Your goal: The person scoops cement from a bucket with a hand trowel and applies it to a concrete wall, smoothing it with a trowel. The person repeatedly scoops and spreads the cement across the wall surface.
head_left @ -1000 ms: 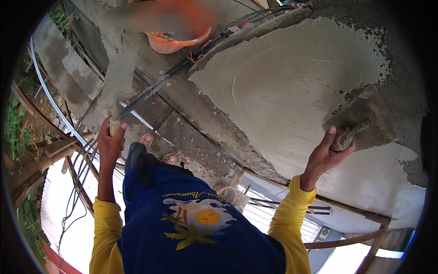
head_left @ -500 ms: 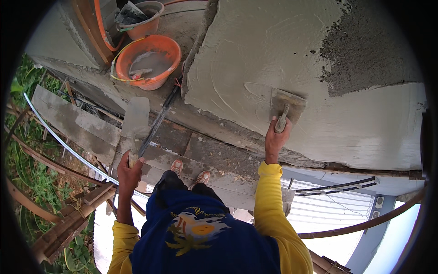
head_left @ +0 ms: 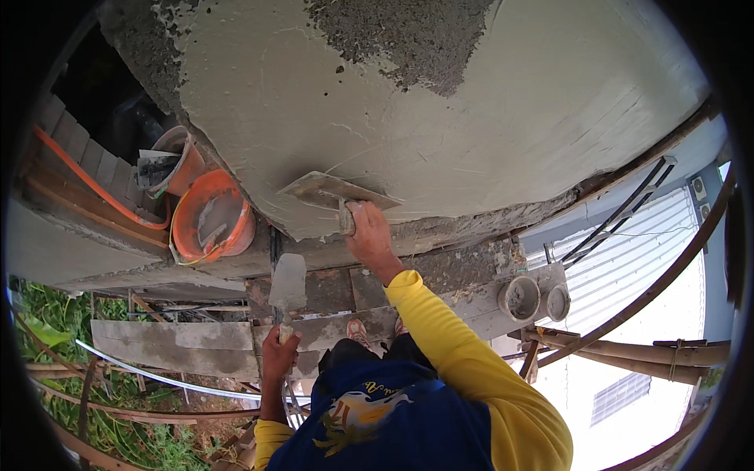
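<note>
My right hand is closed around the handle of a flat plastering float. The float lies against the grey wet plaster near its lower edge, its plate seen at a slant. Lower left, my left hand grips the handle of a trowel, whose broad blade points away from me and is smeared with grey. The trowel is held clear of the wall. Above the float, a rough dark patch breaks the smooth plaster.
An orange bucket with grey mix and a tool inside stands on the ledge at left, beside a second bucket. Two small round tubs sit on the planks at right. Bamboo poles and greenery lie below the scaffold.
My view has turned right, so the tubs now show. The float has moved left along the wall and down to the plaster's lower edge. Both hands keep their tools.
</note>
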`<state>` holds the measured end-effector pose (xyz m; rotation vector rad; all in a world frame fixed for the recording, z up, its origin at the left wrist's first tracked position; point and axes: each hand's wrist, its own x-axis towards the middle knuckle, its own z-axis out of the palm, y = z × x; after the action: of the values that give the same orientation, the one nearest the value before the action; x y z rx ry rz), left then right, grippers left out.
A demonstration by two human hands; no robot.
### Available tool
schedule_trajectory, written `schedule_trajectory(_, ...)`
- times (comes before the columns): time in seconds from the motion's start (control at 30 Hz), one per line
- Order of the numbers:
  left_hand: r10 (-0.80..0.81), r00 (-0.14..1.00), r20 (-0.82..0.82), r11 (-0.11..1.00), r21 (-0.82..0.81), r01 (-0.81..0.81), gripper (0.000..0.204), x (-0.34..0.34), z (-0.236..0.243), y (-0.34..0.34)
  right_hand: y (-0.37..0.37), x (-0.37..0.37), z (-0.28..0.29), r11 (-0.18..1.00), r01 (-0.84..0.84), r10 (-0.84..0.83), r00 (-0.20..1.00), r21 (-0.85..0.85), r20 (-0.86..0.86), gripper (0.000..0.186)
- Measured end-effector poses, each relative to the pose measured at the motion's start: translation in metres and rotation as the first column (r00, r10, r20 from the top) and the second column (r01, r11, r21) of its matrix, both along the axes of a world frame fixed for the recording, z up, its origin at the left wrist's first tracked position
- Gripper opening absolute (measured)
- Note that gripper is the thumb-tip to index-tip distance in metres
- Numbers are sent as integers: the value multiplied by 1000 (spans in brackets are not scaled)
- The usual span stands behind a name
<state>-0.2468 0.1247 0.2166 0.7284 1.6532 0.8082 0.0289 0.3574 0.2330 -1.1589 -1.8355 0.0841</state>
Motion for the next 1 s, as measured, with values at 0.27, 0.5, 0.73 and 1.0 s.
schedule_trajectory(0.27,-227,971,-76,974,-23,226,17,5,-10,3,0,144,33,876,473,-456,751,-93,-477,37)
schedule_trajectory(0.5,-499,854,-149,866,-117,486,30,81,-27,56,-188,346,-35,478,761,-838,246,-438,-488,40)
schedule_trajectory(0.73,-861,481,-166,509,-285,812,43,277,-8,120,-395,408,-111,-126,795,-958,-252,-593,-135,48)
schedule_trajectory(1.0,-946,-70,-315,34,-314,949,63,617,-136,146,-469,498,-225,-223,645,-915,-397,-731,-71,44)
